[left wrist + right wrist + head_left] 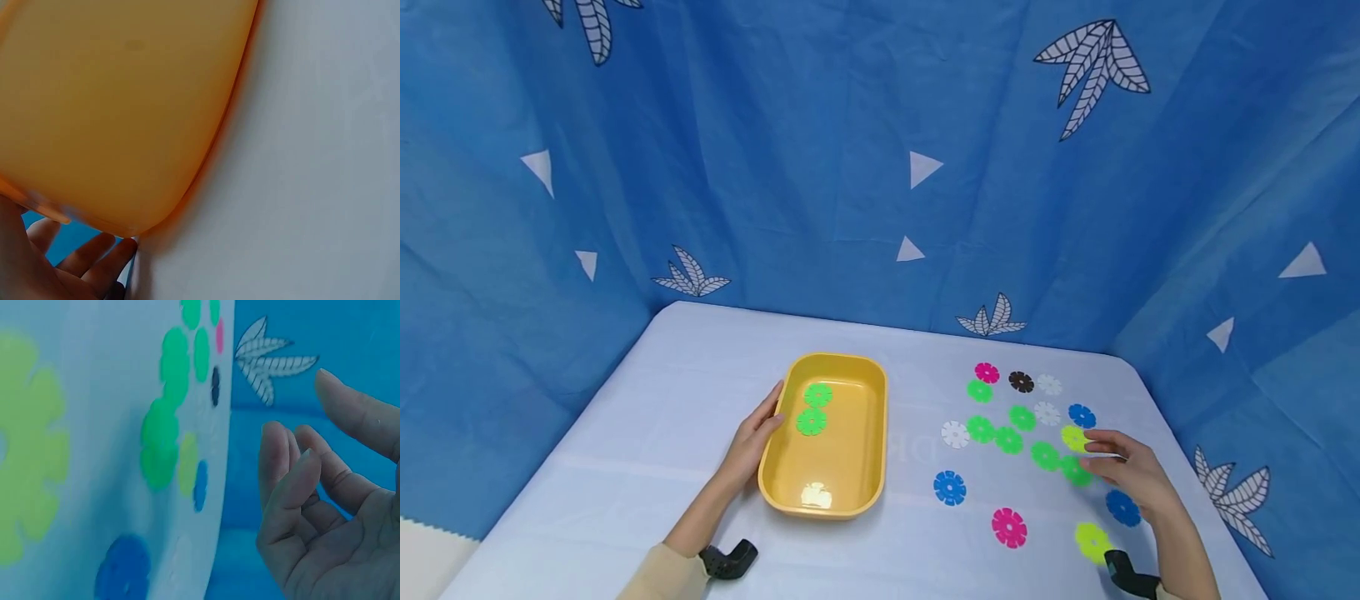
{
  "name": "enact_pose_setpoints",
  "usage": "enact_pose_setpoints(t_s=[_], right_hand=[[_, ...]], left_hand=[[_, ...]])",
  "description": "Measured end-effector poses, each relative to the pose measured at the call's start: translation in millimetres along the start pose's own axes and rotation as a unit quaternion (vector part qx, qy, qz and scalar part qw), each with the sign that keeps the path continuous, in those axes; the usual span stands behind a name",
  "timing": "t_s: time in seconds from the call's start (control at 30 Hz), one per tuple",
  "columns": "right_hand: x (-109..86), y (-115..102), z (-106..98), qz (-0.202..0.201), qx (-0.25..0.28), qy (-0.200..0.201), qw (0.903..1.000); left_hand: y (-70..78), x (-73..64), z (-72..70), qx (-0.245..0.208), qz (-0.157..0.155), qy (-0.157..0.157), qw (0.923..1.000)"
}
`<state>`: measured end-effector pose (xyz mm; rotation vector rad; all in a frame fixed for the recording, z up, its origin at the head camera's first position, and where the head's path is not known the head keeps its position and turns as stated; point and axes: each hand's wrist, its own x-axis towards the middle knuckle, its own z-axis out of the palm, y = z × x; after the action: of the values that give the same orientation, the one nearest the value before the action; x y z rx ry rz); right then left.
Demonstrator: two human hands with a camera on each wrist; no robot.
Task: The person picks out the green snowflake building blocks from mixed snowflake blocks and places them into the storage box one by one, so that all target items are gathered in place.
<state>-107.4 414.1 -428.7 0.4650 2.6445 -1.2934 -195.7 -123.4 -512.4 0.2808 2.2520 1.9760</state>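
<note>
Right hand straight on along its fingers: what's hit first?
The right hand likely meets the yellow disc at its fingertips first; height is unclear, so it may pass above.

Head view high, facing forward and down, wrist views close, head and left sharing tray

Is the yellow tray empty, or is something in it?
Not empty, but far from full: in the head view, two green discs lie inside the yellow tray, toward its left side.

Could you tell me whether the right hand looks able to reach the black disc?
Probably yes: the right hand looks empty, and only flat discs lie between it and the black disc.
</note>
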Motion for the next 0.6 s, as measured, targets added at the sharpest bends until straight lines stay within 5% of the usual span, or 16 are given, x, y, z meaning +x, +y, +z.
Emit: enact_pose_setpoints(t_s=[0.6], right_hand=[[17.7,43.1,3.8,0.047,-0.008,-0.004,0.9989]], left_hand=[[-1.1,-0.9,0.3,-0.002,0.008,0.000,1.0000]])
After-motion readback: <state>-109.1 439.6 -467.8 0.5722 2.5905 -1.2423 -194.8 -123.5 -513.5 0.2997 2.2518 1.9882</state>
